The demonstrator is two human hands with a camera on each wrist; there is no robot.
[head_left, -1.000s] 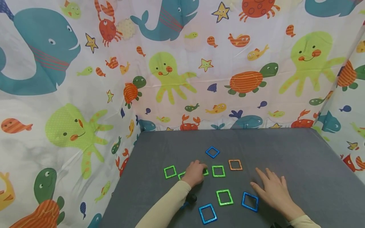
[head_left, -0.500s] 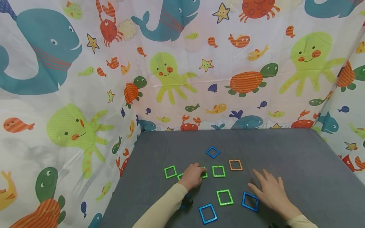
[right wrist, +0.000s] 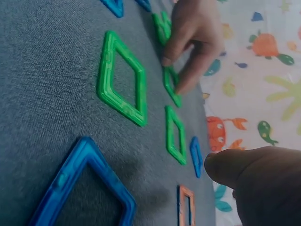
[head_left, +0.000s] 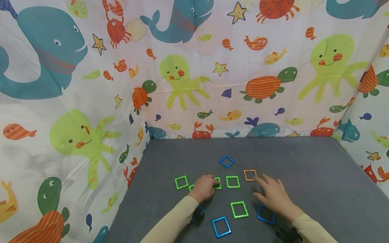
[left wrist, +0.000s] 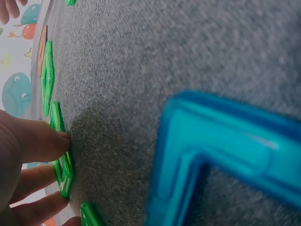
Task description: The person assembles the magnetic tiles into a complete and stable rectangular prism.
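My left hand [head_left: 204, 188] pinches a green square magnetic tile [left wrist: 67, 172] lying on the grey table, thumb on one edge and fingers on another in the left wrist view. A second green tile [head_left: 191, 187] is partly hidden behind that hand. With fingers spread, my right hand [head_left: 277, 196] hovers over the table, its fingertips close to the right edge of an orange square tile [head_left: 250, 175]; contact cannot be told. Below its palm lies a blue tile [head_left: 266, 214]. Another green tile [head_left: 233, 182] sits between the left hand's tile and the orange one.
More square tiles lie flat: a blue one [head_left: 226, 161] at the back, a green one [head_left: 239, 210] and a blue one [head_left: 221, 227] in front, and a green one [head_left: 181, 182] at left. A sea-animal curtain [head_left: 231, 101] surrounds the grey table [head_left: 328, 189].
My right hand has moved left and slightly forward, from right of the orange tile to its edge. The left hand has shifted slightly left and down, staying at the green tile.
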